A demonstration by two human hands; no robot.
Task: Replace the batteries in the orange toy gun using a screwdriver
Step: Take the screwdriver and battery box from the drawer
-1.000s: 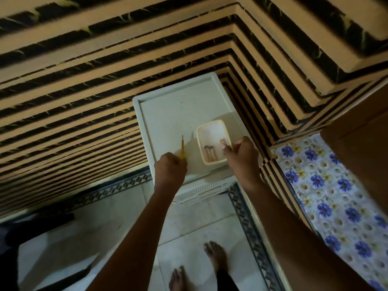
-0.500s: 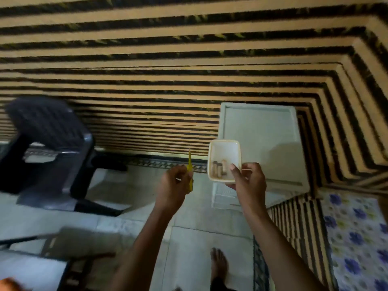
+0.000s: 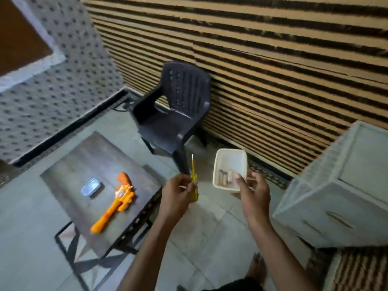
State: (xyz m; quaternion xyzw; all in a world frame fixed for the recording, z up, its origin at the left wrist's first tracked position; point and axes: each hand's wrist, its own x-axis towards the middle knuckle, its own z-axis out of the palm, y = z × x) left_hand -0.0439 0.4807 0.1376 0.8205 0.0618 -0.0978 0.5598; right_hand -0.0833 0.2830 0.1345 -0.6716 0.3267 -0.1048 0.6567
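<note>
The orange toy gun (image 3: pixel 117 201) lies on a low dark table (image 3: pixel 84 162) at the left, barrel toward me. My left hand (image 3: pixel 178 195) grips a yellow screwdriver (image 3: pixel 194 181) upright, tip up, to the right of the table. My right hand (image 3: pixel 252 191) holds a cream plastic tray (image 3: pixel 231 162) by its near edge, thumb over the rim. Several batteries (image 3: pixel 225 177) lie in the tray's near end. Both hands are in the air above the floor.
A small silver tin (image 3: pixel 91 186) sits on the table left of the gun. A dark plastic chair (image 3: pixel 176 114) stands against the striped wall. A white wicker cabinet (image 3: pixel 344 190) is at the right. Tiled floor lies between them; my bare foot (image 3: pixel 257 265) shows below.
My view has swung left from the white cabinet to the dark table and chair. Both hands carried the screwdriver and the tray of batteries off the cabinet top and along with me.
</note>
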